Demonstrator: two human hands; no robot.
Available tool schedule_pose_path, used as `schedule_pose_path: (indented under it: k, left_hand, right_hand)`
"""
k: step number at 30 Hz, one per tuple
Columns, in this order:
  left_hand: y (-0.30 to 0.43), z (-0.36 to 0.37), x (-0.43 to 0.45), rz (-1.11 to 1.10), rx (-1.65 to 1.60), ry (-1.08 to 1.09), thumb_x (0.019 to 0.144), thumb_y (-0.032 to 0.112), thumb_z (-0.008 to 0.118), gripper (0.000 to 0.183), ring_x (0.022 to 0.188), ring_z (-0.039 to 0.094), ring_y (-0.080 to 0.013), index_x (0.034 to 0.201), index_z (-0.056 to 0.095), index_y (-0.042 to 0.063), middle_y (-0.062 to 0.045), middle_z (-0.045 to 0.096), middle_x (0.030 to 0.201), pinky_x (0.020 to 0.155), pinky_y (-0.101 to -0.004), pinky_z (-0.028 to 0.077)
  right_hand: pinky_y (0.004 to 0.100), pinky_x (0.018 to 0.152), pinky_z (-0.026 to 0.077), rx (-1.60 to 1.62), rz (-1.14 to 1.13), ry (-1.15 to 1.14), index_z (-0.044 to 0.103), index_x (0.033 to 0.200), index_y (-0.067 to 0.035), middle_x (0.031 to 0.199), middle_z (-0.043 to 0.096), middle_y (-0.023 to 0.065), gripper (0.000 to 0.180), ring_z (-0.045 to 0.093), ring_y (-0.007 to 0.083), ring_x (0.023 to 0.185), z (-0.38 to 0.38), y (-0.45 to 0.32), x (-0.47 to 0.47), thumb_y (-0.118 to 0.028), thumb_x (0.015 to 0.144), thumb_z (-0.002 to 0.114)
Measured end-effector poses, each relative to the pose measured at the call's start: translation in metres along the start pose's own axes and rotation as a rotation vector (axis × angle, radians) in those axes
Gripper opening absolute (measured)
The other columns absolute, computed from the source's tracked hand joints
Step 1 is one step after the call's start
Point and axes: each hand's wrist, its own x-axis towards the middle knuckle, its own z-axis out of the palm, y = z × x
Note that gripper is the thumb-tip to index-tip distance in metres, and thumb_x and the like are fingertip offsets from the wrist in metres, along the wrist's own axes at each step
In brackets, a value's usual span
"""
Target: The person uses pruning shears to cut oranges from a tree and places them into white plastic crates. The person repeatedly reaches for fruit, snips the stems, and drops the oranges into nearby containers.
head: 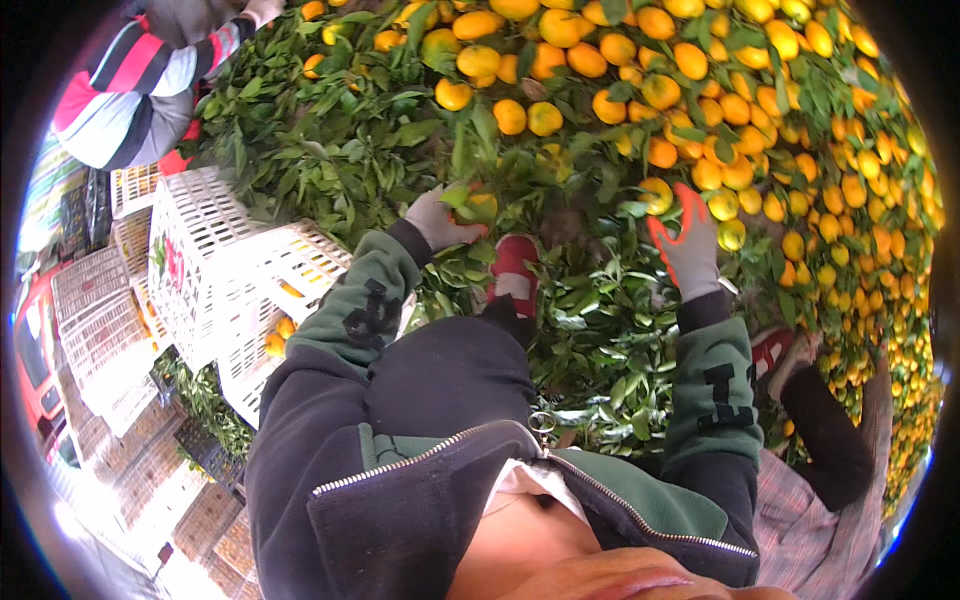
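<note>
My left hand (441,219), in a grey glove with an orange palm, is closed around a yellow-green citrus fruit (481,208) with leaves on it. Part of that fruit is hidden by the leaves and fingers. Gloved the same way, my right hand (686,244) has its thumb and fingers spread beside a yellow-orange citrus fruit (657,195). No fruit shows in its grasp. Another greenish fruit (731,235) lies just right of that hand. Cut green leaves (600,315) cover the ground between and below my hands.
A large heap of leafy citrus fruit (735,112) spreads ahead and right. White plastic crates (199,225), some with fruit, stand at left. A person in a striped top (142,75) is at upper left; another person's plaid garment (799,502) shows at lower right. My red shoe (514,270) is among leaves.
</note>
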Motion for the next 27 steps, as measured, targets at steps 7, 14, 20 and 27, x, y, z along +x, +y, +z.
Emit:
schedule_pose_path:
  k: [7, 14, 20, 27]
  left_hand:
    - [-0.005, -0.003, 0.015, -0.391, -0.074, -0.139, 0.07, 0.042, 0.076, 0.077, 0.105, 0.058, -0.0346, 0.133, 0.045, 0.01, -0.023, 0.049, 0.124, 0.088, -0.0411, 0.049]
    - [-0.033, -0.004, 0.045, -0.351, -0.119, -0.089, 0.069, 0.041, 0.078, 0.082, 0.116, 0.048, -0.0397, 0.136, 0.04, 0.012, -0.023, 0.04, 0.131, 0.098, -0.0456, 0.042]
    - [-0.033, 0.018, 0.079, -0.255, -0.167, -0.078, 0.067, 0.041, 0.081, 0.083, 0.117, 0.04, -0.0356, 0.133, 0.042, 0.009, -0.02, 0.045, 0.126, 0.1, -0.043, 0.038]
    - [-0.06, 0.04, 0.082, -0.283, -0.37, -0.027, 0.067, 0.039, 0.081, 0.083, 0.115, 0.051, -0.0342, 0.134, 0.041, 0.012, -0.019, 0.049, 0.126, 0.096, -0.0423, 0.043]
  right_hand:
    - [0.0522, 0.092, 0.04, -0.35, -0.181, -0.428, 0.038, 0.133, -0.013, 0.139, 0.036, 0.01, 0.068, 0.039, 0.035, 0.125, 0.108, -0.097, 0.103, -0.035, 0.077, 0.07]
    - [0.0485, 0.089, 0.045, -0.409, 0.045, -0.559, 0.044, 0.129, -0.019, 0.125, 0.041, 0.0117, 0.063, 0.047, 0.0354, 0.113, 0.106, -0.097, 0.097, -0.033, 0.074, 0.073]
    - [0.0503, 0.088, 0.047, -0.51, 0.136, -0.513, 0.021, 0.146, -0.026, 0.129, 0.041, 0.0153, 0.083, 0.046, 0.0418, 0.115, 0.109, -0.126, 0.155, -0.027, 0.077, 0.068]
    - [0.0453, 0.086, 0.049, 0.031, 0.232, -0.378, 0.035, 0.137, -0.023, 0.12, 0.048, 0.02, 0.066, 0.055, 0.0386, 0.104, 0.114, -0.103, 0.132, -0.037, 0.081, 0.066]
